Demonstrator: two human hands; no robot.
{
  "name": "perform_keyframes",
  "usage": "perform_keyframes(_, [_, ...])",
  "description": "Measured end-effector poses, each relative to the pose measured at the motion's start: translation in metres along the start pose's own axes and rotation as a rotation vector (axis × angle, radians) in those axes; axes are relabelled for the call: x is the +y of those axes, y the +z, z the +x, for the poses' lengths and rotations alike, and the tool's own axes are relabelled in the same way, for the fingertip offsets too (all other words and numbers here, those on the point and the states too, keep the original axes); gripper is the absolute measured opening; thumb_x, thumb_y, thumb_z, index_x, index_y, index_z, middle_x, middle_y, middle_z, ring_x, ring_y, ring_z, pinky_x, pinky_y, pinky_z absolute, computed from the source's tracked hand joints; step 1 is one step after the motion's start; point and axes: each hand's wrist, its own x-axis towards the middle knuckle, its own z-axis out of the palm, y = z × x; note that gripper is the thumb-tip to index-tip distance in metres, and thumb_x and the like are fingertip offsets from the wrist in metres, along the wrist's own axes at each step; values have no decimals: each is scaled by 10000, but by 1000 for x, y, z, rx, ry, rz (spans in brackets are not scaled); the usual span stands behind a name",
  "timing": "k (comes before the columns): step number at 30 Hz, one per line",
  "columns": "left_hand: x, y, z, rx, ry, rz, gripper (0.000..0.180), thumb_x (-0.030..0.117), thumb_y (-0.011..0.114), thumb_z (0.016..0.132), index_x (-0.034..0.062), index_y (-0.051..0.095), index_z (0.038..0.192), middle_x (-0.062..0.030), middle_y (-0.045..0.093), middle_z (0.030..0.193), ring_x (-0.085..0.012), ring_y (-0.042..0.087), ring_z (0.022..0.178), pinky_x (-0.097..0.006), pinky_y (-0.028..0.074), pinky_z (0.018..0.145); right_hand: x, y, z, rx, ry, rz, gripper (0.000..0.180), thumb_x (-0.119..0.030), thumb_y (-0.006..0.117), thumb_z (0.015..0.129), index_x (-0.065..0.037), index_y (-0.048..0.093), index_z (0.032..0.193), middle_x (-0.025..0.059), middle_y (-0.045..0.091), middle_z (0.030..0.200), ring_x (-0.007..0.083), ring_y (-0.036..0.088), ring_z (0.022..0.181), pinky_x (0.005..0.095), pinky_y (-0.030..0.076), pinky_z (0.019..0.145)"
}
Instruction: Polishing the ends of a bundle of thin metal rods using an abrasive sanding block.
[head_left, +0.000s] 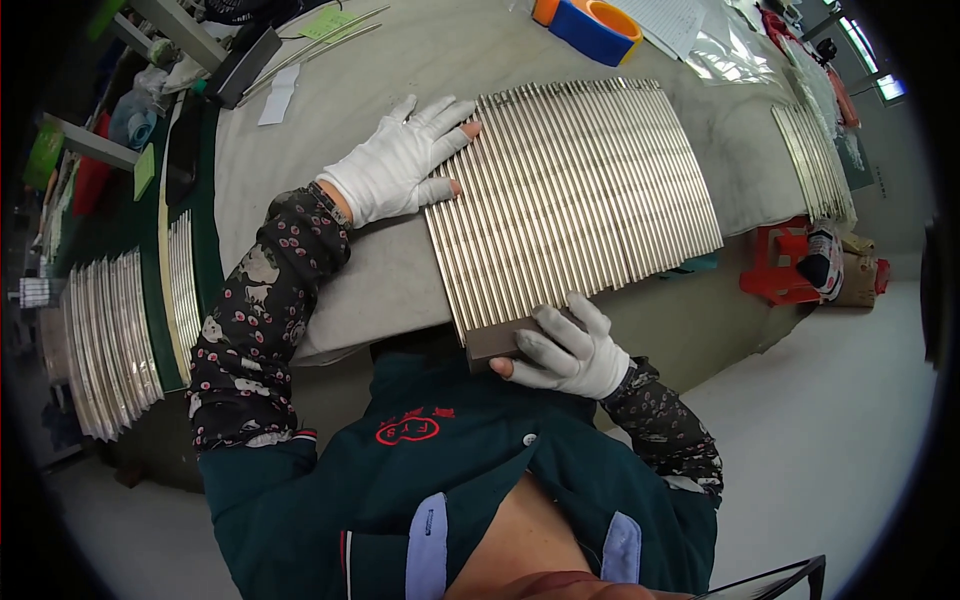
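A wide row of shiny silver metal rods (pixel 590 180) lies side by side on the cloth-covered table (pixel 370 285). Flat at the row's left edge rests my left hand (pixel 395 165), in a white glove with some fingertips bare; its fingers are spread and touch the outermost rod. My right hand (pixel 578 355), gloved the same way, grips a grey-brown rectangular block (pixel 492 343) at the near left corner of the row. The block sits against the near ends of the rods, with the thumb on its near side and the fingers over its top.
Rolls of blue and orange tape (pixel 585 30), papers (pixel 668 22) and clear plastic (pixel 735 55) lie at the back. More rods (pixel 812 160) are at the far right, above a red stool (pixel 775 268). On the left are wrapped rods (pixel 110 340) and a paper scrap (pixel 279 95).
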Motion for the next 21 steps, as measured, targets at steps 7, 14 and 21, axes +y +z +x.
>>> perform_keyframes(7, [3, -12, 16, 76, 20, -76, 699, 510, 429, 927, 103, 264, 1471, -169, 232, 1526, -362, 250, 1400, -572, 172, 1127, -7, -41, 2, 69, 474, -64, 651, -177, 777, 694, -203, 504, 1285, 166, 445, 1211, 311, 521, 1000, 424, 468, 781])
perform_keyframes(14, [17, -11, 66, 227, -453, -276, 547, 394, 621, 851, 38, 537, 1258, -157, 434, 1422, -359, 270, 1394, -499, 198, 1140, -19, -58, -3, -74, 897, -268, 856, -152, 804, 581, -182, 465, 1366, 215, 418, 1297, 348, 444, 1111, 446, 372, 938])
perform_keyframes(21, [8, 6, 84, 256, -500, -240, 434, 362, 678, 794, 26, 635, 1065, -142, 551, 1250, -324, 475, 1205, -422, 348, 1048, -23, -40, -14, -17, 943, -366, 931, -288, 868, 575, -205, 433, 1394, 192, 396, 1315, 335, 409, 1144, 447, 365, 935])
